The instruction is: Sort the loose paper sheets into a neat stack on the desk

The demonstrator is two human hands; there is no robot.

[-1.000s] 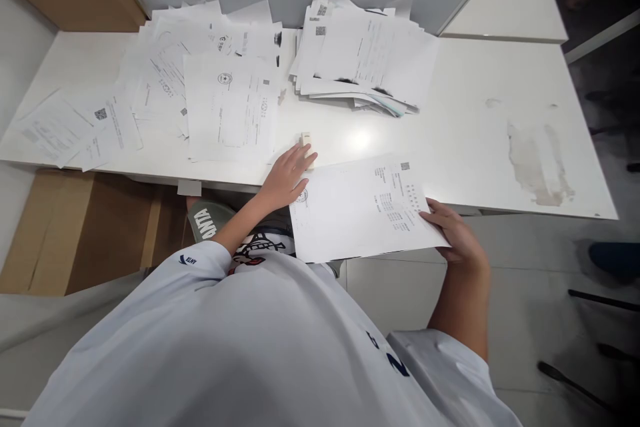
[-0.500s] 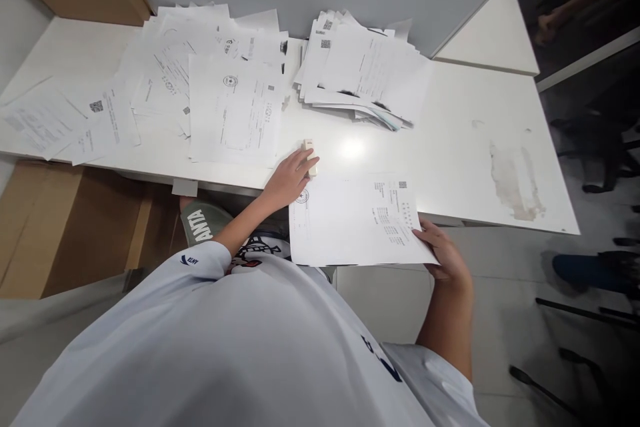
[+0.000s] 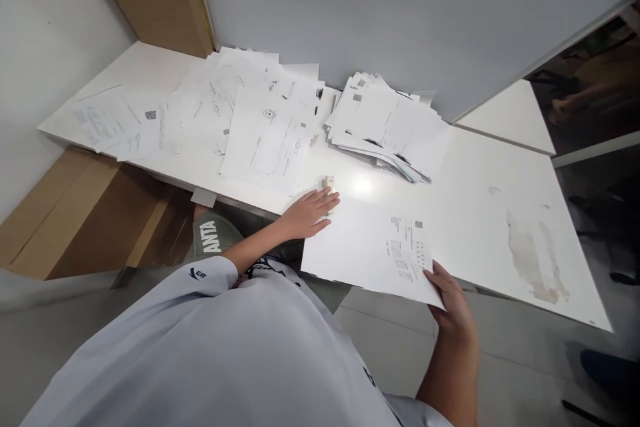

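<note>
A printed sheet of paper [image 3: 360,247] lies partly on the white table [image 3: 475,227] and juts over its front edge toward my body. My right hand [image 3: 453,300] pinches its near right corner, thumb on top and the other fingers underneath. My left hand [image 3: 307,215] rests on the sheet's left edge with its fingers stretched out. Just beyond those fingertips is a small pale block [image 3: 329,183], partly hidden by the fingers; I cannot tell what kind of thing it is.
A loose spread of printed papers [image 3: 267,133] lies on the left, with a thicker stack [image 3: 380,123] against the grey panel [image 3: 375,13]. Cardboard boxes stand on the table's far left [image 3: 155,3] and below it [image 3: 75,207]. Another person's arm [image 3: 580,97] shows at the far right.
The camera view has shifted, so the table appears lower and tilted. My left fingers have flattened and cover the round printed mark on the sheet. My right hand keeps its corner.
</note>
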